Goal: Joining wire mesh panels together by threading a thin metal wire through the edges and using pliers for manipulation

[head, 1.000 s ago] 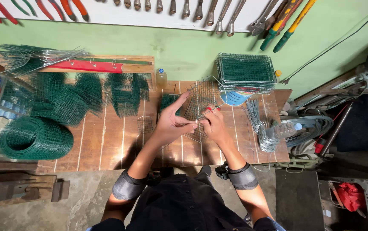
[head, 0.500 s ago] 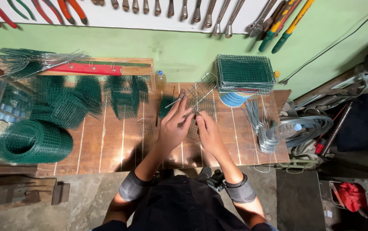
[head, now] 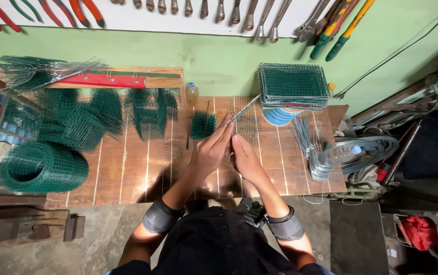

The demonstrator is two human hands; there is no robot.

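Both hands meet over the middle of the wooden workbench (head: 127,173). The left hand (head: 210,150) has its fingertips pinched on the near end of a thin metal wire rod (head: 243,109), which slants up and away to the right toward the far edge. The right hand (head: 245,158) sits just beside it, fingers curled together, touching a flat piece of wire mesh (head: 244,130) lying under both hands; whether it actually grips it, can't tell. Far right, a stack of green mesh panels (head: 293,84) rests on a blue-and-white bucket (head: 279,116), contents hidden. A green mesh roll (head: 43,167) lies near left. Forearms angle inward, wrists almost touching.
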